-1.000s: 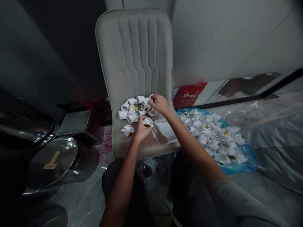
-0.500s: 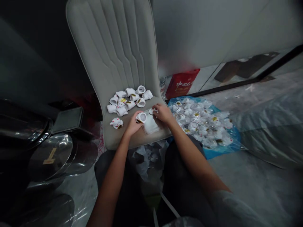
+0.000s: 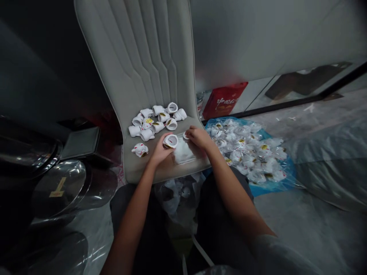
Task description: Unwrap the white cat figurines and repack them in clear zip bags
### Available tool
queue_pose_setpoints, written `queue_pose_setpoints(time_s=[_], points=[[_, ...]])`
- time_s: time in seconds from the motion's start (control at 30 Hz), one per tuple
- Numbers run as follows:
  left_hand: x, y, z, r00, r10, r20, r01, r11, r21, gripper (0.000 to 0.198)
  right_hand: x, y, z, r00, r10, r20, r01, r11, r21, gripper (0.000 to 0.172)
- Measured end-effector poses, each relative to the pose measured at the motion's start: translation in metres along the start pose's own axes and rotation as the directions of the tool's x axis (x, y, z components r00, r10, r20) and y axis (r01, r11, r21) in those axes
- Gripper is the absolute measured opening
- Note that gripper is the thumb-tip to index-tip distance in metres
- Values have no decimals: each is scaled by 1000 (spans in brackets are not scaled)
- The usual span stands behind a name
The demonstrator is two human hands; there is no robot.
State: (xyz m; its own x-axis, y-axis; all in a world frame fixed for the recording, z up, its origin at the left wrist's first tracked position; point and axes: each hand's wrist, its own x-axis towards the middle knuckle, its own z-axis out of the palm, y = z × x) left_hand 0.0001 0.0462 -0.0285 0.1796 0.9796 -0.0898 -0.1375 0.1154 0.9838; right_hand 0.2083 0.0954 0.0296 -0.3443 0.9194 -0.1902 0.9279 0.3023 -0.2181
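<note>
White and hollow, a figurine (image 3: 171, 141) is clasped in the left hand (image 3: 161, 151), open end up, above the grey chair seat (image 3: 143, 172); the right hand (image 3: 198, 138) pinches a small white disc (image 3: 185, 135) over clear plastic packaging (image 3: 185, 152). Cat figurines (image 3: 147, 134) lie alongside.

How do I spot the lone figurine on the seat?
Find the grey upholstered chair. On its seat, left of the left hand, lies a white figurine with red marks. Unlike the clustered figurines behind it, it lies alone.

Figurines (image 3: 147, 135) on the chair (image 3: 134, 170); right, apparently more in plastic (image 3: 259, 190)
</note>
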Motion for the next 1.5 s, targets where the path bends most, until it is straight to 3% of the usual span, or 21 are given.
queue_pose_setpoints(time_s=[0.1,0.2,0.33,0.43,0.73,1.1,1.33,1.5], points=[[2,-3,-2,995,-33,-97,29,999,-35,66,1,-6,-4,982,-36,-184,88,956,279,25],[0,-1,-8,990,-72,-121,65,996,-62,66,0,-25,-15,956,-99,-276,220,865,450,25],[-6,7,-14,997,-61,-49,51,982,-183,62,-3,-58,-30,912,-278,-301,397,783,480,19],[-9,11,-17,993,-114,-34,99,950,-296,66,-6,-73,-35,885,-371,-280,460,789,407,16],[-6,9,-18,993,-114,-13,101,923,-372,70,-9,-88,-30,866,-399,-300,489,803,341,18],[-7,10,-20,995,-103,4,96,910,-403,71,-10,-93,-28,880,-391,-269,454,858,239,18],[-11,22,-20,988,-131,85,156,821,-550,48,-8,-84,-23,872,-363,-328,469,810,352,14],[-11,17,-13,989,-144,35,140,831,-539,39,-6,-78,-15,862,-374,-342,493,774,398,17]])
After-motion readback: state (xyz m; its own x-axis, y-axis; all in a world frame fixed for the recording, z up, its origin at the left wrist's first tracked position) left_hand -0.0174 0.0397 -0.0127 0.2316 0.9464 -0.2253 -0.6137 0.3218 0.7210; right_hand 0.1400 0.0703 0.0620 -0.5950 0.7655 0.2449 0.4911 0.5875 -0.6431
